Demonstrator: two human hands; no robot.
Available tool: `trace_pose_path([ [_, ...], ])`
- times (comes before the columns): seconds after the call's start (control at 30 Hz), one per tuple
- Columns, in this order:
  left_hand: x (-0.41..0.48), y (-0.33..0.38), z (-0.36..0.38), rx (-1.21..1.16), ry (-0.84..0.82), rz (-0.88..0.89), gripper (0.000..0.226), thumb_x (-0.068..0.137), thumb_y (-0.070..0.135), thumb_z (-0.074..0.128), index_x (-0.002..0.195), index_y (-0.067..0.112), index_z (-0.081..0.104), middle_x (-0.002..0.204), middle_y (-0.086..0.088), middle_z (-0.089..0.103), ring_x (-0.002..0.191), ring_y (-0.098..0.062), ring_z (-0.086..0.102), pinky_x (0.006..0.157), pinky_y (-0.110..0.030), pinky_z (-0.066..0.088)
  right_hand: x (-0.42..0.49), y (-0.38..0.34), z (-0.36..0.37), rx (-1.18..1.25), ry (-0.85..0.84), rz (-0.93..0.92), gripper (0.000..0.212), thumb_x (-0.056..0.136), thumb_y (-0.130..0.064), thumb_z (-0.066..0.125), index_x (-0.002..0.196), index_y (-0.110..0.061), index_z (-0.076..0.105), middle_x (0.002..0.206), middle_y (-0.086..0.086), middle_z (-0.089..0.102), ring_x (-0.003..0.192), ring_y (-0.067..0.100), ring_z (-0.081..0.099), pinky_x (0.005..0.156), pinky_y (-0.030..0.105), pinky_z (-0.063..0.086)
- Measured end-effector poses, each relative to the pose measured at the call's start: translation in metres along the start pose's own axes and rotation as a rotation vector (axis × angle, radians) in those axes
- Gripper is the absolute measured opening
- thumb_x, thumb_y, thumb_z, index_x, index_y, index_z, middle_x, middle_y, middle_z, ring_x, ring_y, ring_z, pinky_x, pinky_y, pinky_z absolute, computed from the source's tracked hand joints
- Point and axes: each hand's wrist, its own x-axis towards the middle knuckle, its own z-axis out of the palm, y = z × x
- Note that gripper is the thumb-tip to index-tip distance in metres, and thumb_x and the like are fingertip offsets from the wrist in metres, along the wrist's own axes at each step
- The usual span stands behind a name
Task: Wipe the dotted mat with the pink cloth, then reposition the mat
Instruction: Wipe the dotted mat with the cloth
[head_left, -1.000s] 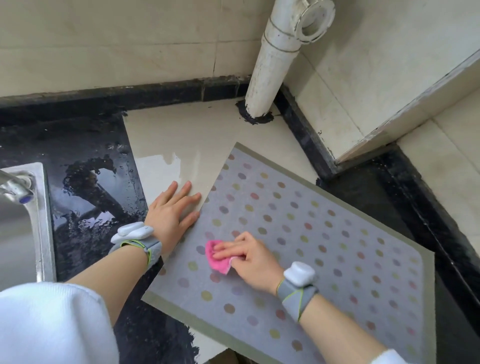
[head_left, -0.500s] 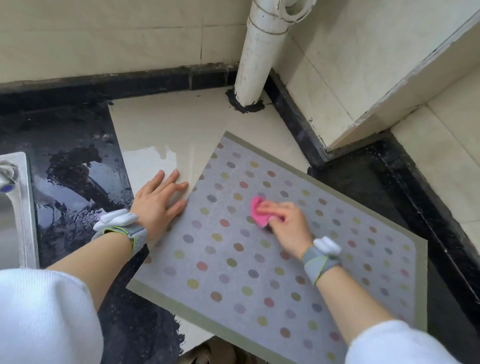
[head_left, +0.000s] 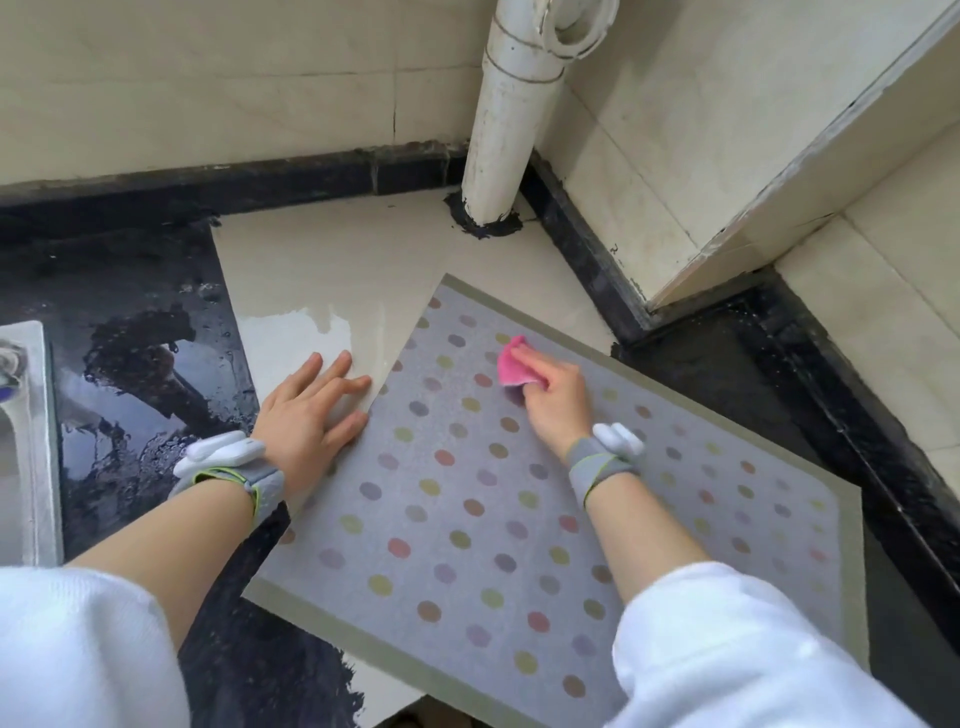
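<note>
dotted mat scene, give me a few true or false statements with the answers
1. The right hand presses the pink cloth onto the dotted mat. True.
2. The cloth is near the mat's corner closest to the person. False: it is near the far corner, toward the white pipe.
3. The left hand lies flat with spread fingers at the mat's left edge. True.
4. The mat lies square with the walls. False: it lies at an angle, its far corner pointing toward the pipe.
5. The left hand holds a second cloth. False: it holds nothing.
6. A metal sink edge shows at the far left. True.
</note>
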Motion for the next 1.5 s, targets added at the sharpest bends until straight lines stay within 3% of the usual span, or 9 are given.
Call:
trace_pose_path([
  [0.2, -0.003, -0.002, -0.001, 0.008, -0.011, 0.002, 0.040, 0.089, 0.042, 0.048, 0.128, 0.034, 0.044, 0.154, 0.009, 0.023, 0.145, -0.020, 0.009, 0.116, -0.042, 0.015, -0.132, -0.015, 0.036, 0.036, -0.430, -0.201, 0.050, 0.073, 0.007, 0.042, 0.108, -0.014, 0.069, 0.114, -0.012, 0.066, 0.097, -0.018, 0.039, 0.089, 0.001, 0.026],
  [0.33, -0.011, 0.008, -0.011, -0.077, -0.085, 0.003, 0.043, 0.089, 0.044, 0.045, 0.125, 0.022, 0.052, 0.150, -0.004, 0.034, 0.141, -0.019, 0.018, 0.112, -0.044, 0.021, -0.156, -0.034, 0.027, 0.062, -0.699, -0.115, 0.046, 0.077, 0.010, 0.041, 0.107, -0.009, 0.069, 0.099, -0.007, 0.072, 0.085, -0.005, 0.053, 0.086, 0.015, 0.042],
  [0.5, -0.084, -0.008, -0.024, -0.334, 0.049, -0.106, 0.027, 0.092, 0.025, 0.048, 0.115, 0.018, 0.062, 0.146, 0.000, 0.039, 0.140, -0.011, 0.024, 0.116, -0.029, 0.016, -0.061, -0.060, 0.007, 0.273, -0.280, 0.077, 0.050, 0.077, 0.011, 0.046, 0.121, -0.009, 0.059, 0.095, -0.004, 0.065, 0.069, 0.003, 0.056, 0.052, 0.003, 0.040],
  [0.67, -0.119, -0.024, -0.022, -0.314, 0.023, -0.056, 0.023, 0.087, 0.022, 0.058, 0.109, 0.025, 0.067, 0.139, 0.016, 0.034, 0.137, -0.002, 0.018, 0.114, -0.024, 0.010, -0.023, -0.059, 0.058, -0.019, -0.064, 0.022, 0.053, 0.077, -0.005, 0.044, 0.128, -0.015, 0.054, 0.115, 0.009, 0.064, 0.104, 0.030, 0.053, 0.090, 0.031, 0.041],
  [1.0, -0.119, -0.029, -0.018, -0.261, 0.013, -0.026, 0.028, 0.084, 0.019, 0.064, 0.111, 0.024, 0.065, 0.139, 0.015, 0.029, 0.137, -0.004, 0.015, 0.112, -0.024, 0.005, -0.145, -0.057, 0.067, -0.081, -0.808, -0.405, 0.049, 0.073, 0.006, 0.042, 0.111, -0.011, 0.067, 0.116, -0.001, 0.068, 0.091, -0.008, 0.052, 0.091, 0.002, 0.033],
  [1.1, -0.119, -0.029, -0.019, -0.247, 0.007, -0.016, 0.030, 0.085, 0.020, 0.062, 0.115, 0.024, 0.063, 0.139, 0.017, 0.025, 0.136, -0.002, 0.011, 0.112, -0.022, 0.003, -0.091, -0.065, 0.061, 0.114, -0.529, -0.134, 0.046, 0.079, 0.008, 0.045, 0.118, -0.010, 0.063, 0.087, -0.010, 0.072, 0.066, -0.010, 0.058, 0.070, 0.013, 0.047],
  [1.23, -0.119, -0.032, -0.020, -0.198, -0.038, 0.012, 0.032, 0.088, 0.020, 0.058, 0.120, 0.026, 0.059, 0.141, 0.019, 0.018, 0.134, 0.001, 0.006, 0.113, -0.023, 0.002, -0.067, -0.067, 0.081, -0.183, -0.119, -0.126, 0.052, 0.084, -0.003, 0.040, 0.133, -0.018, 0.048, 0.135, 0.003, 0.056, 0.109, 0.029, 0.049, 0.094, 0.026, 0.032],
  [1.4, -0.117, -0.035, -0.016, -0.226, 0.015, 0.017, 0.032, 0.086, 0.018, 0.061, 0.117, 0.024, 0.061, 0.148, 0.006, 0.028, 0.135, -0.001, 0.011, 0.117, -0.030, 0.007, -0.173, -0.057, 0.108, -0.095, -0.424, -0.513, 0.056, 0.073, -0.011, 0.040, 0.124, -0.025, 0.058, 0.132, -0.012, 0.056, 0.103, 0.020, 0.040, 0.097, 0.033, 0.035],
  [1.5, -0.120, -0.034, -0.014, -0.226, 0.026, 0.004, 0.032, 0.084, 0.017, 0.064, 0.115, 0.021, 0.062, 0.149, 0.000, 0.032, 0.137, -0.004, 0.014, 0.119, -0.032, 0.008, -0.193, -0.050, 0.090, -0.103, -0.697, -0.532, 0.052, 0.072, -0.005, 0.039, 0.116, -0.019, 0.065, 0.126, -0.009, 0.062, 0.097, 0.013, 0.041, 0.094, 0.015, 0.030],
])
